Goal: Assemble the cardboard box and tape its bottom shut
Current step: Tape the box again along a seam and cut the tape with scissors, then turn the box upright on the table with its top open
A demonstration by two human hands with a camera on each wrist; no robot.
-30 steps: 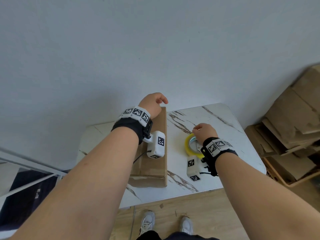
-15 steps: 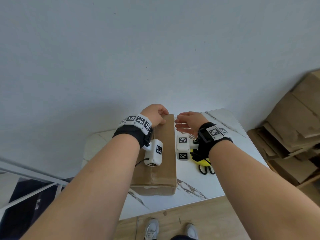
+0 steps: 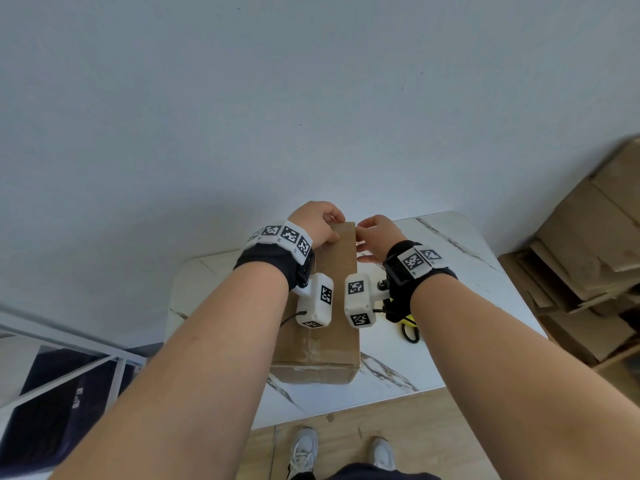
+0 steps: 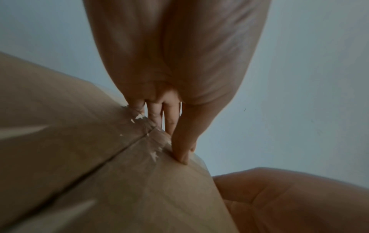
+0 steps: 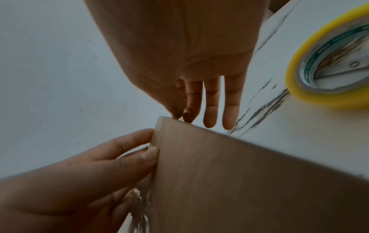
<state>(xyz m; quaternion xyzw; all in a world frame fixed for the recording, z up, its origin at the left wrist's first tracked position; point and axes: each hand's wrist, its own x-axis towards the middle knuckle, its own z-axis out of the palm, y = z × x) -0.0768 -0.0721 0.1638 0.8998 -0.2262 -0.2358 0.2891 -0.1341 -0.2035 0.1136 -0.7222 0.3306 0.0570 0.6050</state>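
Note:
A long brown cardboard box (image 3: 332,306) lies flaps-closed on the white marble table (image 3: 460,299), with clear tape (image 4: 147,134) wrinkled over its seam at the far end. My left hand (image 3: 329,223) holds that far end: the thumb (image 4: 183,156) presses on top and the fingers (image 5: 147,156) curl down the end face. My right hand (image 3: 363,233) is at the far right corner. Its fingers (image 5: 211,113) are straight, with thumb and index tips touching the corner. A yellow tape roll (image 5: 295,66) lies on the table right of the box.
Scissors with black handles (image 3: 410,334) lie by the tape roll, partly under my right wrist. Flattened cardboard (image 3: 588,258) is stacked on the floor at the right. A white metal frame (image 3: 69,355) stands at the left. The table's far edge meets a plain wall.
My right hand has left the tape roll and moved left to the box's far right corner. My left hand has stayed at the box's far end.

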